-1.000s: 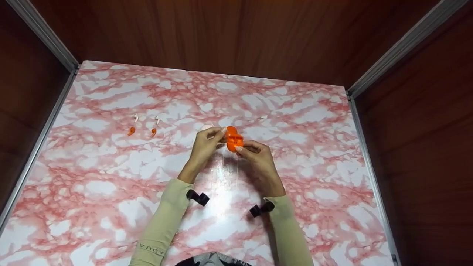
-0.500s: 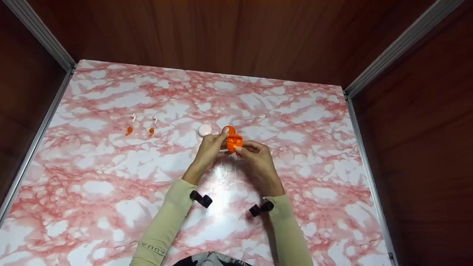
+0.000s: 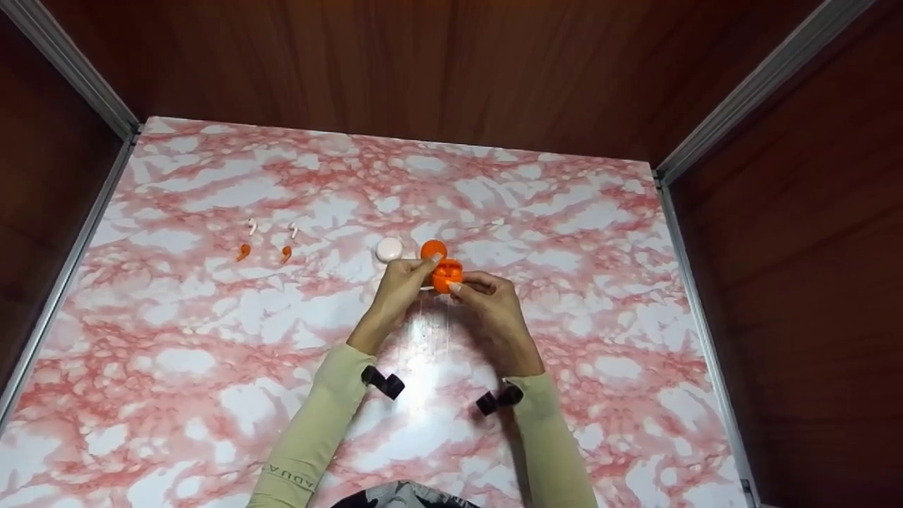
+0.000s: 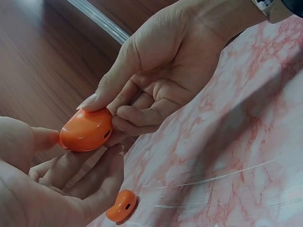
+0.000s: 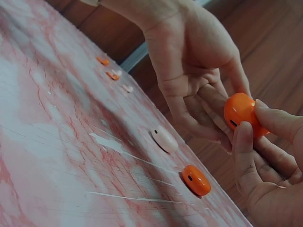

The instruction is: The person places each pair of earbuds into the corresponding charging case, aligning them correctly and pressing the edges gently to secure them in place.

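Note:
Between both hands an orange earbud charging case (image 3: 447,281) is held up with its lid raised. My right hand (image 3: 495,302) pinches its right side, thumb on the front. The left hand (image 3: 396,291) holds it from the other side, its thumb up by the lid. In the left wrist view the outside of the held case (image 4: 86,130) shows a small dark port. Just behind the hands, a second orange case (image 3: 433,249) rests closed on the table, beside a pale pink closed case (image 3: 389,249).
On the table's left lie two white earbuds (image 3: 252,226) and, nearer, two orange earbuds (image 3: 286,254). The marbled red and white table (image 3: 600,282) has dark wood panels (image 3: 423,70) at its back and sides.
The left hand has shifted slightly nearer and to the right, uncovering the pale pink case and more of the orange case behind. The right hand keeps its hold on the raised case.

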A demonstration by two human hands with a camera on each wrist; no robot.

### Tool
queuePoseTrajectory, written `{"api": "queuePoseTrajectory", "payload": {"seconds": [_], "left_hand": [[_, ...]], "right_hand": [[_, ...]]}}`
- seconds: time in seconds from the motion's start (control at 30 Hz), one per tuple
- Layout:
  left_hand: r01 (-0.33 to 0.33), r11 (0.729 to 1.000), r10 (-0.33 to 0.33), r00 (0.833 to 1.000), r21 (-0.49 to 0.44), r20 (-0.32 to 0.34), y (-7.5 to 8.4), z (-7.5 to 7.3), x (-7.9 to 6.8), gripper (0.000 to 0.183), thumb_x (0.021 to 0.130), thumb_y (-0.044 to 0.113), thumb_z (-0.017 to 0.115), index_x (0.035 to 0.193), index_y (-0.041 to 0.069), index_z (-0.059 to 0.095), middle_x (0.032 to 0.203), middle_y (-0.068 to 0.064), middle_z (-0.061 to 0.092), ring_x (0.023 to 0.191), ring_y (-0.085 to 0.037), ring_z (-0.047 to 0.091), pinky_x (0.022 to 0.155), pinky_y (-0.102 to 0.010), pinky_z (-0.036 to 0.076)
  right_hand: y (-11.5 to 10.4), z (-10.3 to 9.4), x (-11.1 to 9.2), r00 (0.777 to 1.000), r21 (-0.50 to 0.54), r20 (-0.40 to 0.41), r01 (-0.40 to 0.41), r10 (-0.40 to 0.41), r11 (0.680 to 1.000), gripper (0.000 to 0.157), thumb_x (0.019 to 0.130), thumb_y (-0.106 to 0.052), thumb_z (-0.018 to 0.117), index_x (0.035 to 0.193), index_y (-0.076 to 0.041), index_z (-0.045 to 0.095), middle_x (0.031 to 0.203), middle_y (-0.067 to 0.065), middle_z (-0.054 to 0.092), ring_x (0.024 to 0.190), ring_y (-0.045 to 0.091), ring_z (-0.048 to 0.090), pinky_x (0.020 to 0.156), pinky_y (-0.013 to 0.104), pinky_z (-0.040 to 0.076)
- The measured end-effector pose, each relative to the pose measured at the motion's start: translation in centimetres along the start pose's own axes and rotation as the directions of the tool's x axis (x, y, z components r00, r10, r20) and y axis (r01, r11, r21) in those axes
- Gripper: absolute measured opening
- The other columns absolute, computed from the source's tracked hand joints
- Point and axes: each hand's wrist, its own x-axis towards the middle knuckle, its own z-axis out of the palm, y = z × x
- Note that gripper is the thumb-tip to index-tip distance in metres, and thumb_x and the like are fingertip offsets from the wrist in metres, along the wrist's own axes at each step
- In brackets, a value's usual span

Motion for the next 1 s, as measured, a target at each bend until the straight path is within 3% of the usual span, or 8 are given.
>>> {"api": "queuePoseTrajectory", "payload": {"seconds": [0.43,0.77,1.0], "left_hand": [[-0.021,1.000,0.020,1.000,0.022,0.019,0.03,-0.37,-0.11,0.028,0.098,0.027,0.060,0.111,0.006,0.075,0.110,-0.010,0.076,0.100,-0.017,0.073,0.095,-0.045,0.056],[-0.053,0.996,0.052,0.999,0.074,0.003,0.15,-0.65,-0.30,0.025,0.097,0.022,0.061,0.112,0.006,0.074,0.115,-0.010,0.074,0.098,-0.014,0.073,0.087,-0.031,0.058],[-0.060,0.994,0.060,0.998,0.092,0.008,-0.08,-1.00,-0.37,0.027,0.097,0.022,0.062,0.115,0.005,0.073,0.120,-0.012,0.072,0.100,-0.014,0.071,0.093,-0.038,0.057]], "right_hand": [[0.05,0.38,-0.08,1.000,0.020,0.000,-0.010,0.010,1.000,0.040,0.078,-0.027,0.084,0.108,-0.002,0.073,0.103,0.013,0.075,0.087,0.020,0.071,0.094,0.055,0.053],[0.22,0.37,0.22,1.000,0.035,0.008,-0.009,0.008,0.999,0.040,0.079,-0.027,0.083,0.108,-0.001,0.073,0.102,0.013,0.075,0.086,0.021,0.071,0.093,0.055,0.053],[0.26,0.42,0.31,0.999,0.029,0.011,-0.033,0.032,0.999,0.044,0.077,-0.032,0.084,0.108,-0.003,0.074,0.098,0.012,0.076,0.090,0.028,0.072,0.092,0.053,0.054]]}}
